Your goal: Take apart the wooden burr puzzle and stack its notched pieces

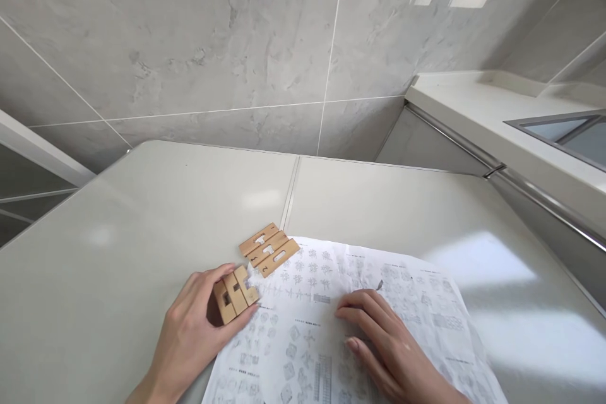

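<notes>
My left hand (192,322) grips a wooden block puzzle (235,294) between thumb and fingers, at the left edge of a printed instruction sheet (284,309). The puzzle shows slots and a notch on its upper face. Just beyond it lie flat wooden pieces (269,249) side by side, with cut-out openings and dark numbers, partly over the sheet's top left corner. My right hand (383,341) rests on the sheet with nothing held, its fingers lightly bent and apart. Rows of small puzzle drawings and text cover the sheet; the print is too small to read.
A glossy white table (213,189) with a seam across it carries everything. Behind it stands a grey tiled wall (165,31). To the right are a white counter (473,107) and a metal rail (544,196) close to the table's edge.
</notes>
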`<action>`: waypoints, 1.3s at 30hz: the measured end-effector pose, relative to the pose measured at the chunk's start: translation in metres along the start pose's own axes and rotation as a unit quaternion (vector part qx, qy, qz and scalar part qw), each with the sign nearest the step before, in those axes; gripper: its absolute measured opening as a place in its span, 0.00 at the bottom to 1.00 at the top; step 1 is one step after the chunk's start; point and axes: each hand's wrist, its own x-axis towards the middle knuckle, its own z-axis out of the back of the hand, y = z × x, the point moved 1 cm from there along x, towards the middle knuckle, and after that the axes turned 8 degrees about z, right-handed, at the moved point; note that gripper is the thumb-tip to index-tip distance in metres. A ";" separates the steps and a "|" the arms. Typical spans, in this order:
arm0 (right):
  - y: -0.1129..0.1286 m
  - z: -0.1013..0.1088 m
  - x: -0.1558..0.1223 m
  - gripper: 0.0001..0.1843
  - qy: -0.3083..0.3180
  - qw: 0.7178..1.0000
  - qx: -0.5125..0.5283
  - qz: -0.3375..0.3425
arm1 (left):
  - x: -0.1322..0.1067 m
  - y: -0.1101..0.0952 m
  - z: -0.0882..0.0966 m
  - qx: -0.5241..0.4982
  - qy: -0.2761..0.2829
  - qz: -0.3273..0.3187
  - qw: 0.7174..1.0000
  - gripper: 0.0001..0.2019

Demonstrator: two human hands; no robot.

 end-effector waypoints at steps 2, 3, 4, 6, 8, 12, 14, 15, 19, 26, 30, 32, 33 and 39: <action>0.000 0.000 0.000 0.09 0.001 1.000 -0.001 0.001 | 0.002 -0.002 -0.003 0.001 0.004 -0.001 1.000 0.26; 0.001 0.000 0.000 0.09 0.002 1.000 -0.001 0.002 | 0.002 -0.004 -0.005 0.001 0.005 -0.002 1.000 0.26; 0.001 0.000 0.000 0.09 0.002 1.000 -0.002 0.003 | 0.003 -0.004 -0.006 0.000 0.005 -0.002 1.000 0.26; 0.001 0.001 0.001 0.09 0.003 1.000 -0.005 0.003 | 0.003 -0.004 -0.008 0.003 0.011 0.001 1.000 0.28; 0.001 0.001 0.001 0.09 0.006 1.000 -0.006 0.003 | 0.004 -0.002 -0.008 0.006 0.021 0.007 1.000 0.34; 0.001 0.001 0.000 0.09 0.009 1.000 -0.007 0.002 | 0.018 0.011 -0.004 -0.021 0.031 0.050 0.998 0.36; 0.000 0.000 0.000 0.09 0.007 1.000 -0.008 0.000 | 0.037 0.020 -0.003 -0.045 0.014 0.084 0.995 0.28; 0.000 0.000 -0.001 0.09 0.004 1.000 -0.008 0.001 | 0.048 0.026 -0.004 -0.051 0.021 0.102 0.993 0.24; 0.000 0.000 0.000 0.08 -0.004 1.000 -0.013 0.006 | 0.100 0.045 -0.016 -0.029 0.011 0.117 0.993 0.21; 0.000 -0.001 0.001 0.09 -0.001 1.000 -0.009 0.001 | 0.131 0.049 -0.035 0.029 0.015 0.096 0.995 0.15; 0.000 -0.002 0.002 0.10 0.003 1.000 -0.011 0.001 | 0.124 0.048 -0.035 0.029 0.028 0.074 0.996 0.14; 0.000 -0.002 0.002 0.11 0.001 1.000 -0.013 0.003 | 0.123 0.049 -0.034 0.025 0.031 0.070 0.997 0.14; 0.000 -0.002 0.003 0.11 -0.002 1.000 -0.014 0.004 | 0.124 0.050 -0.034 0.023 0.032 0.069 0.997 0.14; -0.001 -0.003 0.004 0.13 -0.018 1.000 -0.018 0.011 | 0.125 0.052 -0.034 0.014 0.031 0.070 0.997 0.14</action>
